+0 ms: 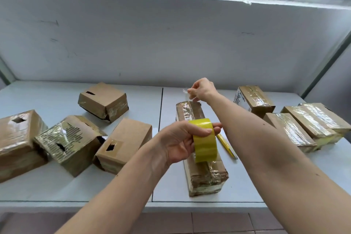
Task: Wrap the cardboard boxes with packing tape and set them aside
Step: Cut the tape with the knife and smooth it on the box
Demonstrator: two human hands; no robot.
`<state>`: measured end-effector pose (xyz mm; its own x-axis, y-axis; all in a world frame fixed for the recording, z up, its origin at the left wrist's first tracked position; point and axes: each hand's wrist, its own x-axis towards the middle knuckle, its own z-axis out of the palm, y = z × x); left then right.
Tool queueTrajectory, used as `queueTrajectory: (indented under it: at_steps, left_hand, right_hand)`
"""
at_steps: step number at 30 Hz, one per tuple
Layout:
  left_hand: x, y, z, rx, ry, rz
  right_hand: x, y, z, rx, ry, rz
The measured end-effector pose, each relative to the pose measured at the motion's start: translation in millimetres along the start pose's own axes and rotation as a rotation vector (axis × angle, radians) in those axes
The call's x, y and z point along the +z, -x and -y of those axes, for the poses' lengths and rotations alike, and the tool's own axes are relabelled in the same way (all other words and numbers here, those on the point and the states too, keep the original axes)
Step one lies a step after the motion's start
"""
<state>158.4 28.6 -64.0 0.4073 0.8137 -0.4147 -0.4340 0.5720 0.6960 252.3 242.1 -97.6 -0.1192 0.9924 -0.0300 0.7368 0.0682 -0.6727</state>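
A long cardboard box (206, 175), partly covered in clear tape, lies lengthwise on the white table (133, 186) in front of me. My left hand (180, 142) grips a yellow roll of packing tape (205, 140) above the middle of that box. My right hand (201, 89) is raised beyond the box's far end and pinches the free end of the clear tape (185, 91), pulled out from the roll.
Several worn boxes (76, 142) with holes lie on the left. Several taped boxes (296, 129) lie side by side on the right. A yellow utility knife (227, 146) lies just right of the long box. A wall stands behind, under a ledge.
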Motion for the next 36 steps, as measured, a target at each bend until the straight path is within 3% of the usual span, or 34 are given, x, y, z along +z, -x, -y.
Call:
queueTrajectory:
  at_steps: [12, 20, 25, 27, 30, 32, 36]
  left_hand:
    - [-9, -10, 7, -0.027, 0.033, 0.013]
    - [-9, -13, 13, -0.022, 0.037, 0.004]
    - [-8, -15, 13, -0.036, 0.043, 0.011]
    - [-7, -16, 13, -0.035, 0.032, 0.009]
    - [-7, -18, 13, -0.041, 0.030, -0.002]
    - [-6, -18, 14, -0.049, 0.037, -0.002]
    - [-5, -17, 17, -0.032, 0.018, -0.017]
  right_hand:
    - [18, -9, -22, 0.068, 0.093, 0.094]
    - [21, -7, -26, 0.351, -0.092, 0.186]
    - [23, -1, -25, 0.397, -0.062, 0.115]
    - [17, -1, -26, 0.314, -0.033, 0.031]
    - [-1, 2, -16, -0.006, 0.017, -0.124]
    - [-7, 14, -6, -0.141, 0.008, 0.011]
    - [11, 35, -17, -0.105, 0.110, 0.319]
